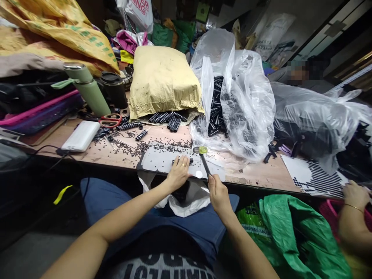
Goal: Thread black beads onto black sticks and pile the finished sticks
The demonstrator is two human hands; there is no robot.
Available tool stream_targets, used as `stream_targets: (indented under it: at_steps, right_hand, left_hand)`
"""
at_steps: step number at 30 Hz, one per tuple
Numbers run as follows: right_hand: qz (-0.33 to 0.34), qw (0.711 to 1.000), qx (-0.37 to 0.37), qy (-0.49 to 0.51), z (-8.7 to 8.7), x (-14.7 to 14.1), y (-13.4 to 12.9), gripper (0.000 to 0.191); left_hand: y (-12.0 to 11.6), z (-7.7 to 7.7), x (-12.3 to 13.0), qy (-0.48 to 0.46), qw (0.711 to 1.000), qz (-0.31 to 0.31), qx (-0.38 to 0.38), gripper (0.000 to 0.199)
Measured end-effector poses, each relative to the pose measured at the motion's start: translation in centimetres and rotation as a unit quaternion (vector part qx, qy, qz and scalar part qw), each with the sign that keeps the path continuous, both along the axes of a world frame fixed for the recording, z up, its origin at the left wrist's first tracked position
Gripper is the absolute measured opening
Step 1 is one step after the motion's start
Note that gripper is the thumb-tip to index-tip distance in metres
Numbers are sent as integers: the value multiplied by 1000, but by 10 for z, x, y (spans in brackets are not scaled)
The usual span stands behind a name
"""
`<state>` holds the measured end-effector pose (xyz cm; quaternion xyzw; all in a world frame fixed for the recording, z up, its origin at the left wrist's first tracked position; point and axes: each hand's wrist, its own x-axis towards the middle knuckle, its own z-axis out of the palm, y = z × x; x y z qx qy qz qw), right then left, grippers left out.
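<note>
My left hand (178,173) rests on a pale flat work plate (158,159) at the table's near edge, its fingers on a small black tube (182,161). My right hand (217,194) grips the dark handle of a small hammer (202,155) with a yellow-green head, which hovers just right of the tube. Tiny black beads (162,146) lie scattered beyond the plate. A clear plastic bag (232,93) full of black tubes stands behind the hammer.
A tan sack (162,79) with studded black tubes at its base, red scissors (109,121), a white power bank (81,135) and a green flask (88,88) sit to the left. Another person's hand (356,195) works at the right by a green bag (293,232).
</note>
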<state>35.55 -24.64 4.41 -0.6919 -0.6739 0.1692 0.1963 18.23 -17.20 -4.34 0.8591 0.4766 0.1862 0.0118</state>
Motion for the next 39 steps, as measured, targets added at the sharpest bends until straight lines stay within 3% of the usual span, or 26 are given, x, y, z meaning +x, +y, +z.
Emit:
stream_targets:
  at_steps: [3,8,11,14,17,20,24,26,29,32,34,36,37,39]
  right_hand:
    - [30,999,9,6,4,-24,-1,44]
    - [101,985,-102,-96,-16,-41,4,40]
    - [68,996,-49,-34,-5,-33,12,44]
    - [29,999,8,12,17,-23,24,47]
    - [-3,999,42,-28,26,-5,39,45]
    - [-58,988,33,-142,14,25,56,40]
    - [-95,966,-12,-241,-19,74,74,36]
    - [-105,961,-16,-255,-35,93,80,36]
    - [-75,972,21,-222,-45,112,93,29]
    - [-48,982,143,-110,-27,124,119,42]
    - [-106,961,256,-23,-4,129,144,52]
    - [-153,935,319,38,14,127,175,51]
    - [-154,937,310,50,19,124,191,46]
    - [-129,971,195,46,16,112,221,37]
  left_hand:
    - [-7,-8,10,4,1000,-3,-12,77]
    - [-4,-12,10,-11,999,-23,-19,68]
    - [8,-4,10,-24,1000,-7,-16,63]
    - [25,8,9,-21,1000,6,-11,49]
    - [28,21,9,-8,999,11,-37,40]
    - [6,25,9,-9,999,4,-49,35]
    - [-18,21,1,-35,997,-42,-56,26]
    - [2,25,-9,-68,997,-7,-47,33]
    - [75,41,-24,-92,991,90,-26,40]
    - [161,52,-34,-42,984,172,-34,45]
    - [204,52,-36,15,978,196,-63,45]
    - [232,45,-36,69,971,204,-102,41]
    - [240,41,-35,91,967,208,-116,40]
    - [248,34,-32,118,960,217,-133,37]
